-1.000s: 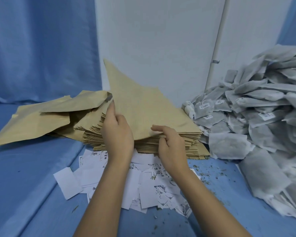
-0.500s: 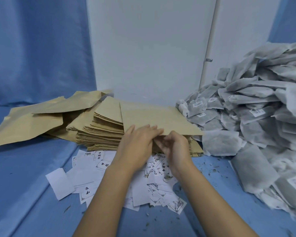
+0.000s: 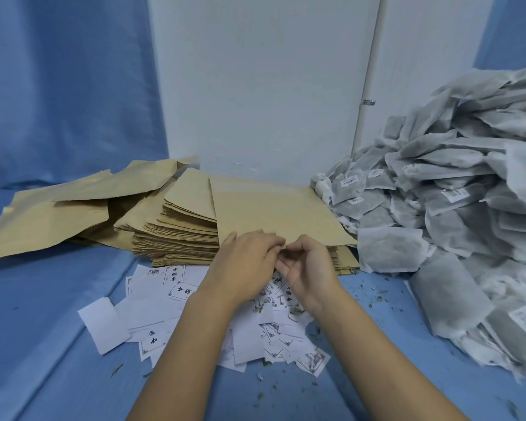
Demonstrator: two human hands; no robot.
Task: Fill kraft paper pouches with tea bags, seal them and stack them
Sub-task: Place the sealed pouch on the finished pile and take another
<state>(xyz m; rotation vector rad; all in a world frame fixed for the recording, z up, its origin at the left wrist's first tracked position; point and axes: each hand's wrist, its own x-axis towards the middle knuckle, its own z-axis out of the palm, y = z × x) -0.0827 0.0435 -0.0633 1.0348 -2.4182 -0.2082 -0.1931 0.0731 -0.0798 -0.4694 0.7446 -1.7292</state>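
Work looks barely begun: no filled or sealed pouch shows anywhere. The top pouch (image 3: 274, 208) lies on the stack of kraft pouches (image 3: 179, 235), its near edge between both hands. The right hand (image 3: 308, 268) has curled fingers, seemingly pinching that edge. The left hand (image 3: 249, 259) lays its fingers close together on it, thumb hidden, so I cannot tell whether it grips. Tea bags (image 3: 453, 183) heap right of the stack, untouched; paper labels (image 3: 164, 293) lie before it. Opening, filling, sealing and stacking all remain.
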